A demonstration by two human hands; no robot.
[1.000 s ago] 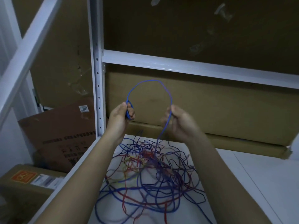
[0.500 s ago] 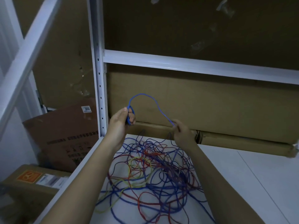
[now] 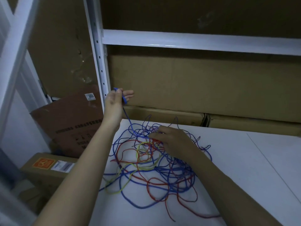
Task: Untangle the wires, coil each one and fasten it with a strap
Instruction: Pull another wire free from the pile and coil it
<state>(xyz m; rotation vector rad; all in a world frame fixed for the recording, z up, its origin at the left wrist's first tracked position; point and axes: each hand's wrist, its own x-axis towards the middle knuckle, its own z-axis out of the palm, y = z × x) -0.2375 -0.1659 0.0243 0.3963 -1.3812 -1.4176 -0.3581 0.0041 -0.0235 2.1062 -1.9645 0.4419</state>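
**Blue wire drawn up from the tangle**

Left hand (image 3: 116,101), mid-frame, pinches a thin blue wire (image 3: 128,120) running diagonally down-right into the tangle (image 3: 151,163) of blue, red and yellow loops on the smooth white table (image 3: 244,160). Right hand (image 3: 171,141) rests on the tangle, apparently pinching a strand.

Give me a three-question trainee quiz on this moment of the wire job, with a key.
1. True or false: the left hand holds a blue wire raised above the table.
2. Where is the right hand? A) down on the tangle B) on the shelf beam C) on a cardboard box
3. Name the scarcest wire colour in the tangle.

Key: 1 true; 2 A; 3 yellow.
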